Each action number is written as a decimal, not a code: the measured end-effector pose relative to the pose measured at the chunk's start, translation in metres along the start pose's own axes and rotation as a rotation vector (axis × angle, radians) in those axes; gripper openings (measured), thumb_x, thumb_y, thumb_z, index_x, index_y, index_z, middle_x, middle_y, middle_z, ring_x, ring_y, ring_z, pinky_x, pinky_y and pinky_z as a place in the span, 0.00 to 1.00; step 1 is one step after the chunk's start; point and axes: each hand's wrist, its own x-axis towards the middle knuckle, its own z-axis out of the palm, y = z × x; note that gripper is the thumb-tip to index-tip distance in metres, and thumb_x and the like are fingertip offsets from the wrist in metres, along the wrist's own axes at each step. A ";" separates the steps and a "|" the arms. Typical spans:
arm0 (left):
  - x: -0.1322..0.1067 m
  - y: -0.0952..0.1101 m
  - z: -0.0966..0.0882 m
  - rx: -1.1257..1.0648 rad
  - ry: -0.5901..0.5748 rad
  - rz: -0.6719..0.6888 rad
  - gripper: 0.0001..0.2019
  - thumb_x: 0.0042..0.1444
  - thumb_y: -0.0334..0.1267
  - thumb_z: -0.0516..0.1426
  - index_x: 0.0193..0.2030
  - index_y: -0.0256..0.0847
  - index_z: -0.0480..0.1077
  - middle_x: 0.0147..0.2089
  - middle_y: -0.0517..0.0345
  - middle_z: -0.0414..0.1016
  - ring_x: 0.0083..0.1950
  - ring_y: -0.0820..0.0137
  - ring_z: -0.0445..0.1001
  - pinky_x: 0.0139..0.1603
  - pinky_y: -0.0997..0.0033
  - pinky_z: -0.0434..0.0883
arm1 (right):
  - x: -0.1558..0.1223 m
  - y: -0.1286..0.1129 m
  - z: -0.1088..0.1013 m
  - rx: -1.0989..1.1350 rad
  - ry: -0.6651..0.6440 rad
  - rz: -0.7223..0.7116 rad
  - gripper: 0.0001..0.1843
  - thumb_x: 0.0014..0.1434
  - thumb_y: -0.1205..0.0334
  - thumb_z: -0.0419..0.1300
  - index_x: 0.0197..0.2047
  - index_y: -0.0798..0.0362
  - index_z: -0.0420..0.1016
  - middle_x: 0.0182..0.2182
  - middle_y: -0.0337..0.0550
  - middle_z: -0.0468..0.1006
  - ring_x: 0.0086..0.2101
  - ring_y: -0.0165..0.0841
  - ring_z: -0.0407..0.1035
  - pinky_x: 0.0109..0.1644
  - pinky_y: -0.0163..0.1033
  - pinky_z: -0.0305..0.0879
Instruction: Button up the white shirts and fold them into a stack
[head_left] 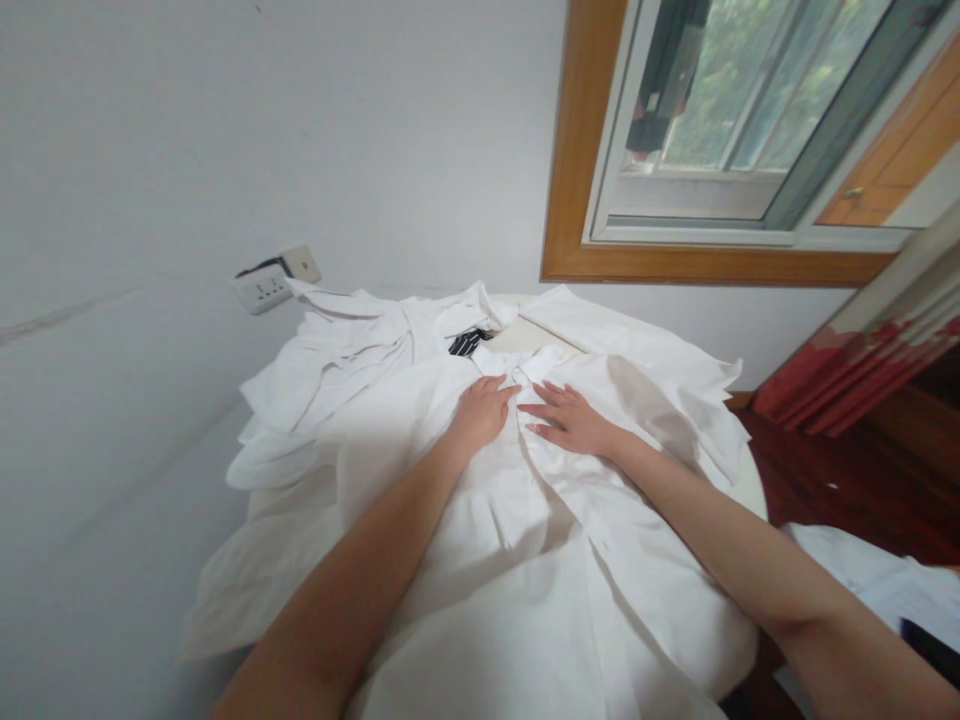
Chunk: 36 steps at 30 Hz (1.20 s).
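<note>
A white shirt (480,520) lies spread over a round table, its collar (544,362) toward the wall and its front opening running down toward me. My left hand (482,412) rests on the cloth just below the collar, left of the opening, fingers extended and thumb apart. On the other side of the opening, my right hand (568,416) lies flat with its fingers spread. Neither hand grips anything that I can see. The lower part of the shirt falls in loose folds between my forearms.
More white garments (352,340) are piled at the back left, beside a black striped item (469,342). The pale table (750,490) stands against the wall near a socket (262,288). A wood-framed window (712,265) and red-and-white curtain (840,375) are at right. White cloth (862,570) lies lower right.
</note>
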 end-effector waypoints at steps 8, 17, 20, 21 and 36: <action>0.003 -0.001 0.006 0.044 -0.020 0.013 0.22 0.63 0.31 0.48 0.62 0.43 0.67 0.64 0.49 0.67 0.64 0.64 0.64 0.66 0.59 0.61 | 0.001 0.008 0.003 0.107 0.231 -0.183 0.16 0.63 0.64 0.55 0.51 0.49 0.79 0.52 0.50 0.77 0.51 0.39 0.69 0.57 0.48 0.62; 0.005 0.003 0.004 0.115 -0.081 0.005 0.23 0.64 0.32 0.47 0.64 0.43 0.64 0.66 0.48 0.65 0.66 0.64 0.63 0.67 0.60 0.59 | 0.003 0.005 -0.014 0.075 0.142 -0.294 0.20 0.56 0.71 0.56 0.49 0.48 0.81 0.49 0.50 0.76 0.48 0.38 0.68 0.56 0.47 0.61; 0.010 0.006 -0.002 0.144 -0.110 -0.015 0.23 0.63 0.31 0.47 0.64 0.44 0.64 0.66 0.48 0.66 0.65 0.63 0.63 0.65 0.59 0.61 | 0.009 -0.009 -0.020 0.104 0.105 -0.151 0.15 0.57 0.68 0.57 0.44 0.51 0.82 0.43 0.49 0.77 0.43 0.36 0.70 0.52 0.42 0.63; 0.012 0.007 -0.006 0.158 -0.120 -0.019 0.23 0.62 0.30 0.48 0.63 0.45 0.65 0.64 0.49 0.67 0.64 0.62 0.64 0.64 0.58 0.62 | 0.011 -0.016 -0.020 0.114 0.094 -0.071 0.13 0.58 0.66 0.58 0.43 0.53 0.81 0.40 0.49 0.78 0.40 0.35 0.71 0.48 0.40 0.64; -0.021 0.026 -0.012 -0.278 -0.019 -0.121 0.12 0.58 0.27 0.50 0.45 0.37 0.72 0.43 0.51 0.75 0.46 0.68 0.74 0.52 0.67 0.70 | 0.012 -0.052 -0.008 0.171 -0.001 0.353 0.20 0.53 0.49 0.62 0.42 0.57 0.74 0.38 0.51 0.76 0.36 0.37 0.70 0.39 0.38 0.62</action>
